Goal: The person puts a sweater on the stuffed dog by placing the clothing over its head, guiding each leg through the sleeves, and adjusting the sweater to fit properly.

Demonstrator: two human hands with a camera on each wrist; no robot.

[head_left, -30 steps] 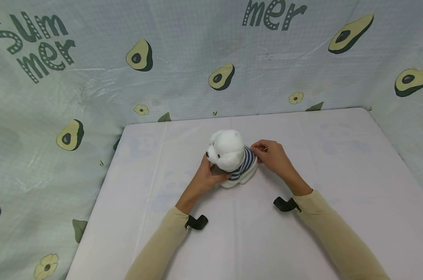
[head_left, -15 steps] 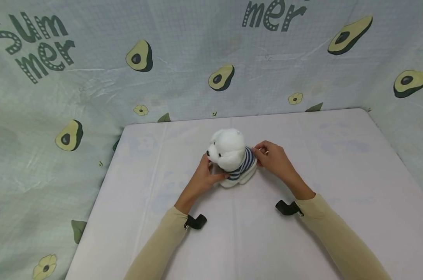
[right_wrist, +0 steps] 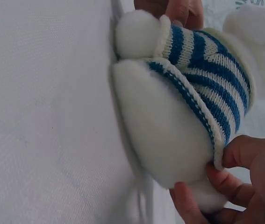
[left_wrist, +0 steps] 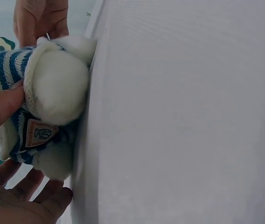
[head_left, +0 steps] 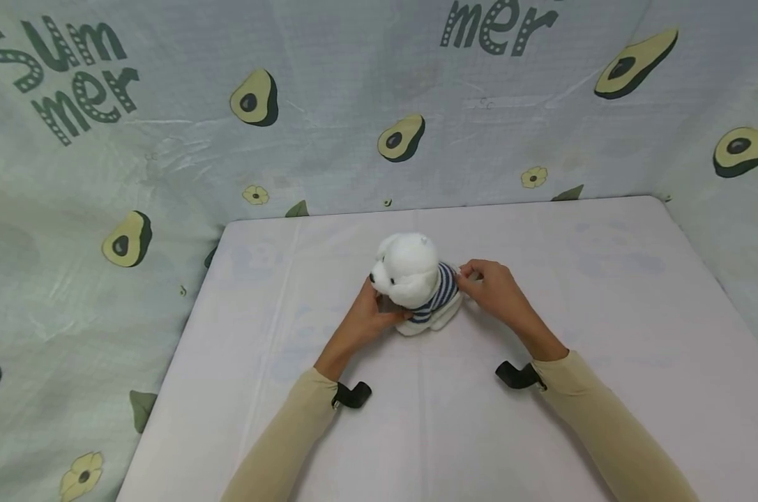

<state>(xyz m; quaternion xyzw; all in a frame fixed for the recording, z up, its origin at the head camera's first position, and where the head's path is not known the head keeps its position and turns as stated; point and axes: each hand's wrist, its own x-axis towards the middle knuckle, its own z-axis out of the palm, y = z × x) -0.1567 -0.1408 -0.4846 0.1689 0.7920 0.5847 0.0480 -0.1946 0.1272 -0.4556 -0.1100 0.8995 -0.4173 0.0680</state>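
Note:
A white plush dog (head_left: pixel 408 263) with a black nose sits on the table, facing left. It wears a blue-and-white striped knitted sweater (right_wrist: pixel 211 88). My left hand (head_left: pixel 367 322) holds the dog's front, its thumb on the sweater and its fingers around the far side. On the chest, a small orange-edged label (left_wrist: pixel 39 133) shows in the left wrist view. At the dog's back, my right hand (right_wrist: pixel 258 179) pinches the sweater's hem between thumb and index finger. The white rump fur bulges out below that hem.
A pale cloth covers the table (head_left: pixel 328 265). Behind and at the sides hangs a sheet (head_left: pixel 328 153) printed with avocados, flowers and lettering. A black wrist camera (head_left: pixel 353 395) sticks out from each sleeve.
My right hand has shifted slightly right and toward me, along the sweater's back hem. The left hand and the dog stay nearly where they were.

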